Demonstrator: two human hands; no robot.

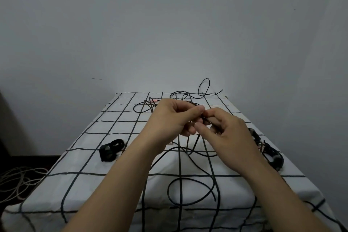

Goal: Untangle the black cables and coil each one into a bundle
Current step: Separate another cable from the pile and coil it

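Both hands are raised over the middle of the table, fingertips meeting. My left hand (175, 117) and my right hand (224, 132) each pinch the same stretch of thin black cable (194, 192), which hangs down from them and loops across the near part of the cloth. More loose black cable (204, 88) lies tangled at the far edge. A coiled black bundle (111, 149) rests at the left. Another coiled bundle (271, 151) lies at the right, partly hidden by my right forearm.
The table is covered with a white cloth with black grid lines (79, 158) and stands against a plain grey wall. A heap of pale cables (20, 181) lies on the dark floor at the left.
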